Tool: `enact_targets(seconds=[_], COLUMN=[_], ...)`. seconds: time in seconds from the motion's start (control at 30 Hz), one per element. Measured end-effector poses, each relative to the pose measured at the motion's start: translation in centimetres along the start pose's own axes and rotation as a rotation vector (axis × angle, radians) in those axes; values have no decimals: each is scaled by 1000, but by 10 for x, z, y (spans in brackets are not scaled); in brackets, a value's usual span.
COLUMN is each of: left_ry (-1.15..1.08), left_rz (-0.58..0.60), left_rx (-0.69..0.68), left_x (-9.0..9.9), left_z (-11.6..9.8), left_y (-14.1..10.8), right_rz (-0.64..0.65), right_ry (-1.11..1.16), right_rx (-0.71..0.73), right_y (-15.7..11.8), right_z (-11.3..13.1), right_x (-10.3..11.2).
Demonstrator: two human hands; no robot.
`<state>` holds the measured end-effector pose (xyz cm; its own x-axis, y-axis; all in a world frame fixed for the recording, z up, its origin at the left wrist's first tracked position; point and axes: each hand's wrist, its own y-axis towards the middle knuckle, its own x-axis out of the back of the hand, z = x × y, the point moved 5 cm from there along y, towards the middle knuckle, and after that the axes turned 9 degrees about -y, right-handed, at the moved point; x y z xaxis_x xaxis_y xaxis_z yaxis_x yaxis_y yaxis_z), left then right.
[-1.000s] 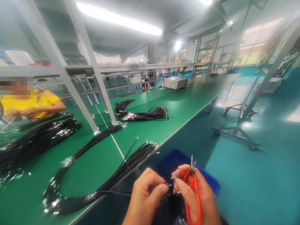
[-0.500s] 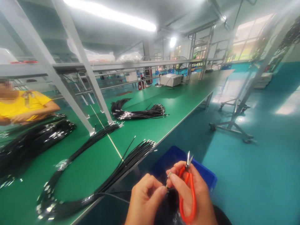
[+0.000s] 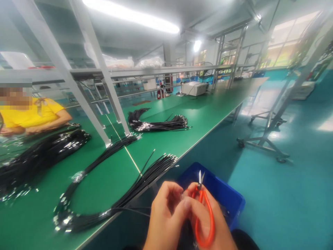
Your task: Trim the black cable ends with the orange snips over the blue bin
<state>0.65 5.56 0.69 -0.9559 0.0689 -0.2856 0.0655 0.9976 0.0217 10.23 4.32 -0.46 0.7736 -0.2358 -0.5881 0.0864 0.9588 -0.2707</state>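
My left hand (image 3: pixel 165 213) is closed, thumb and fingers pinched together on the end of a black cable (image 3: pixel 139 209) that runs over from a bundle on the bench. The pinched tip itself is hidden between the fingers. My right hand (image 3: pixel 212 217) holds orange-red-handled scissors (image 3: pixel 212 222) against its palm, blades pointing up and slightly parted. Its thumb and fingertips meet those of my left hand. Beside both hands, a bundle of black cables (image 3: pixel 85 217) with silvery ends curves across the green bench (image 3: pixel 104 187).
Below the hands stands a blue bin (image 3: pixel 234 199). Another cable bundle (image 3: pixel 161 125) lies farther back, and a dark heap of cables (image 3: pixel 47 152) is at left, near a person in yellow (image 3: pixel 49 113). Shelf posts (image 3: pixel 114 93) rise from the bench; a wheeled stand (image 3: pixel 262 146) is at right.
My hands have come closer together, fingertips now touching. The scissors have shifted slightly left. The surroundings have slid a little to the right in view.
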Motion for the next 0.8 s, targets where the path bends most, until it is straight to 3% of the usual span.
enact_targets(seconds=[0.07, 0.27, 0.4, 0.63, 0.73, 0.8], left_ry=[-17, -232, -293, -352, -244, -1], left_rz=[-8, 161, 100, 102, 19, -47], left_rx=[42, 122, 153, 106, 76, -78], left_x=[1, -1, -2, -7, 3, 10], left_z=[-2, -7, -4, -1, 0, -8], left_y=[4, 9, 6, 10, 10, 8], right_rz=[29, 181, 180, 175, 123, 95], right_ry=[-35, 66, 97, 79, 81, 92], right_rx=[34, -36, -91, -53, -82, -107], right_y=[-1, 3, 5, 7, 9, 10], right_z=[4, 3, 3, 10, 9, 8], right_x=[-3, 2, 4, -3, -1, 0])
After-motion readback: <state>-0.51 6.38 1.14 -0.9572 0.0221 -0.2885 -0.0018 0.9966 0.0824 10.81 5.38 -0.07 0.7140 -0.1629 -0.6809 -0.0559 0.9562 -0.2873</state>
